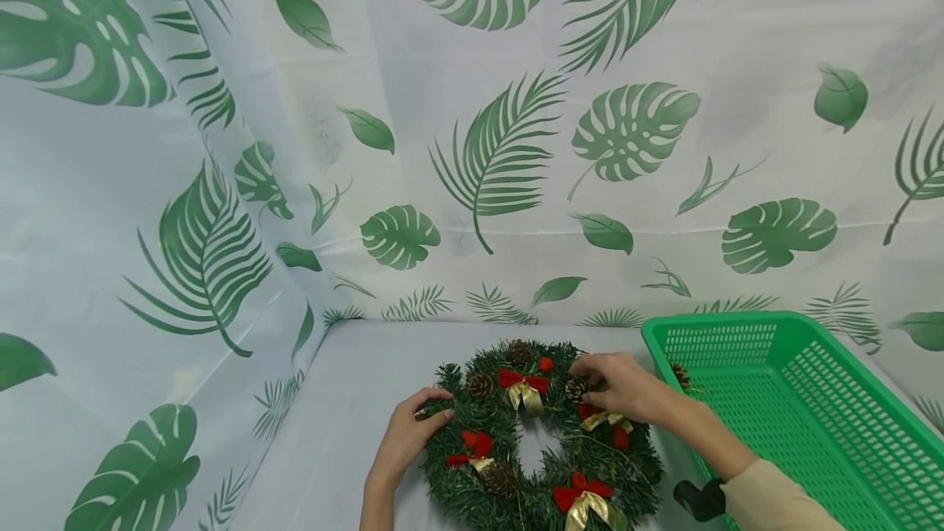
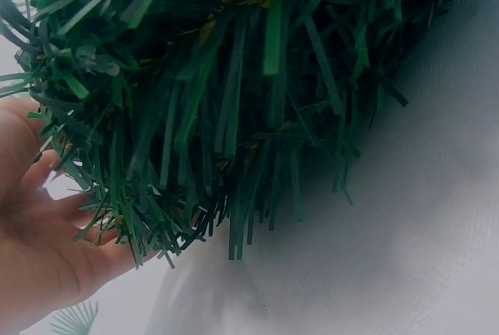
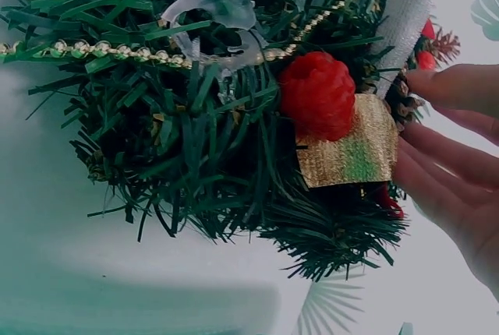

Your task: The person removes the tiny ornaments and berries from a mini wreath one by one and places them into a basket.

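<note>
A green wreath (image 1: 460, 412) lies on the white surface, decorated with red-and-gold bows (image 1: 522, 388), pine cones and red berries (image 3: 317, 95). My left hand (image 1: 409, 428) grips its upper left edge, thumb and fingers around the greenery; the left wrist view shows fingers partly hidden behind the needles. At the upper right of the ring, my right hand (image 1: 627, 388) pinches a pine cone (image 1: 576, 388) between thumb and fingers, just above a bow. In the right wrist view, a gold ribbon (image 3: 347, 152) and a bead string (image 3: 101, 51) show near those fingers.
A green plastic basket (image 1: 737, 318) stands to the right, with a pine cone piece (image 1: 680, 375) by its left wall. Below the right forearm is a dark object (image 1: 699, 501), its kind unclear. Leaf-printed sheets (image 1: 501, 285) rise behind and at left.
</note>
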`<state>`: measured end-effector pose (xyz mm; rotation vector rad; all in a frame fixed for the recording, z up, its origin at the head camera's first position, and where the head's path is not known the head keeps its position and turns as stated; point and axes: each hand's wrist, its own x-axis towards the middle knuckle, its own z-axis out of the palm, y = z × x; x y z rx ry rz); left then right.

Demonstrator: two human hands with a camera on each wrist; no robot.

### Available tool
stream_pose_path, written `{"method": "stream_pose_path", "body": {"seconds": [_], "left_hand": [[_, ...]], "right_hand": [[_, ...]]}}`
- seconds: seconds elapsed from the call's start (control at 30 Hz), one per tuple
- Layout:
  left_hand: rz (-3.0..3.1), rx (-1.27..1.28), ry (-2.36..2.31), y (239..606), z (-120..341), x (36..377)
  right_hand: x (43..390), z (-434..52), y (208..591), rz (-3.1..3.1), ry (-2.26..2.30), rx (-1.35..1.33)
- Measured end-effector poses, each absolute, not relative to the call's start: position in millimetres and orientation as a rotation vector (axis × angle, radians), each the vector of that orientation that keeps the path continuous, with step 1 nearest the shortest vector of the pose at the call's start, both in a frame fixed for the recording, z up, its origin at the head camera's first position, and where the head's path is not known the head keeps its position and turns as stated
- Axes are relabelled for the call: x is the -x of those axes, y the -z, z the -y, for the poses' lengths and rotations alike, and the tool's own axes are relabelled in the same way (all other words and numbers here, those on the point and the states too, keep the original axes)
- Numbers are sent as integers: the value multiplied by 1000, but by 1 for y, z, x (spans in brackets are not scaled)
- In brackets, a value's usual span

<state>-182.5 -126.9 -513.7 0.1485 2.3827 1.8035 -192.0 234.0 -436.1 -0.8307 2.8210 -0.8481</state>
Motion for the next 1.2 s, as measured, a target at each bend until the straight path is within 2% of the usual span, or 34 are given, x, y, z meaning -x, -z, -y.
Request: {"method": "stream_pose_path", "body": {"seconds": [0.73,0.97,1.2], "left_hand": [[-2398,-146,-1778,515,125,184],[-2403,-159,-1774,513,126,183],[-2403,-149,-1768,512,126,182]], "right_hand": [[192,-230,440,-2904,721,875],[188,-228,439,-2881,786,825],[187,-230,440,-2900,789,886]]}}
